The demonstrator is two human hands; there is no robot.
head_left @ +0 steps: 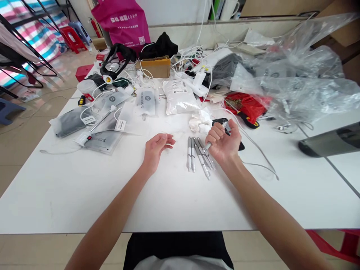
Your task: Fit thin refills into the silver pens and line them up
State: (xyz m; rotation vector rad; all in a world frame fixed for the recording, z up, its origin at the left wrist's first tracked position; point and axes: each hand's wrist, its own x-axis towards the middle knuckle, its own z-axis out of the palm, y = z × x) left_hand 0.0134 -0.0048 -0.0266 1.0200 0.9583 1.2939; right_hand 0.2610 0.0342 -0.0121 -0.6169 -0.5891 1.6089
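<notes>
My right hand (pixel 223 144) is wrapped round a silver-grey pen (pixel 207 146), whose tip sticks out of the fist on its left side. Just below and left of that fist lie several white and grey pens (pixel 201 157), some side by side and some crossing. My left hand (pixel 158 150) rests near the middle of the table, palm turned inward, fingers loosely extended with nothing in them. Behind my right hand a dark phone-like object (pixel 241 145) is partly hidden. Crumpled white tissue (pixel 200 120) sits just beyond the pens.
Grey packaged pouches (pixel 102 141) and a white lamp-like stick (pixel 97 127) lie at left. A white parcel bag (pixel 180 96), a cardboard box (pixel 156 67) and tangled cables fill the back. Clear plastic bags (pixel 306 93) and a dark cylinder (pixel 332 140) occupy the right of the white table (pixel 84 198).
</notes>
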